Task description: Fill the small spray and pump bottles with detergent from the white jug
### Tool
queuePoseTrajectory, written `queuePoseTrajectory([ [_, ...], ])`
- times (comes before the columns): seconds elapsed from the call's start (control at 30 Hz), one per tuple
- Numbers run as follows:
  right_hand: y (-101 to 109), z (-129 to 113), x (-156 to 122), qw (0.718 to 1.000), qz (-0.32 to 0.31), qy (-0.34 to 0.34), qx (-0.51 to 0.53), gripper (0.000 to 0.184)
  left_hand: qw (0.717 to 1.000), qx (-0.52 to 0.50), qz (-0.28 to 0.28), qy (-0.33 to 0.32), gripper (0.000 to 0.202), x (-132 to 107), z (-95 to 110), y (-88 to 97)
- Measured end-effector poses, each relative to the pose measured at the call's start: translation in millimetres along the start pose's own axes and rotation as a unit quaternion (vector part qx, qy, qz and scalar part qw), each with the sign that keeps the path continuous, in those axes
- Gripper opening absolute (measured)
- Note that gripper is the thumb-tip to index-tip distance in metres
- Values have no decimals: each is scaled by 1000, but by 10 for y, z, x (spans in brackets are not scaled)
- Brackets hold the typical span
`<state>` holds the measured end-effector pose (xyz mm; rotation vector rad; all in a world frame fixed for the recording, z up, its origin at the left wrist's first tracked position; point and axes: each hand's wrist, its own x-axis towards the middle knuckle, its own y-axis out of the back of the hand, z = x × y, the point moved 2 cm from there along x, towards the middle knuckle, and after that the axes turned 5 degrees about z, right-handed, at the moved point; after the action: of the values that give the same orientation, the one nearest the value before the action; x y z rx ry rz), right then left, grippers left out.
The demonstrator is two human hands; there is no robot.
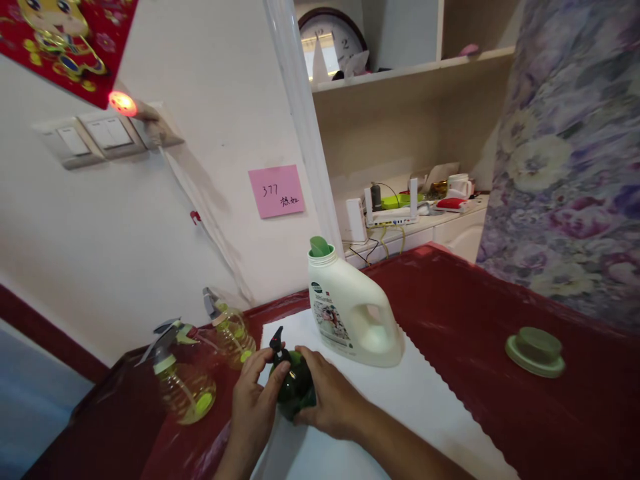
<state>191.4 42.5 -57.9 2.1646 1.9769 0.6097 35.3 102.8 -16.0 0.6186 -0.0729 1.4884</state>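
Green spray bottle [295, 390] sits low at centre frame, clasped from both sides: the left hand [255, 402] curls around its near side and the right hand [330, 403] cups the other, both closed firmly on it, with the black sprayer head [276, 341] poking up between them. Beneath the hands lies a white scalloped cloth [415, 407] on a dark red table cover [450, 290]. Just beyond the right hand stands a white detergent jug [350, 310] with a green cap, well clear of the fingers. To the left are two plastic spray bottles [185, 390] [231, 337] holding yellowish liquid, near the left hand but not touching it. Far right, a round green dish [535, 352] rests on the red cover, and at upper centre a pink sticky note [277, 191] is stuck to the white wall [200, 233] — beside it, a cluttered shelf [415, 133].
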Motion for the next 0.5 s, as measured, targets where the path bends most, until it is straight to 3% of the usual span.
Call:
queuePoseTrajectory([
  [0.23, -30, -8, -37, 1000, 13, -10, 26, 114, 1000, -11, 1, 27, 57, -54, -61, 112],
  [0.5, -24, -64, -66, 997, 43, 10, 65, 110, 998, 43, 39, 34, 56, -349, -38, 655],
])
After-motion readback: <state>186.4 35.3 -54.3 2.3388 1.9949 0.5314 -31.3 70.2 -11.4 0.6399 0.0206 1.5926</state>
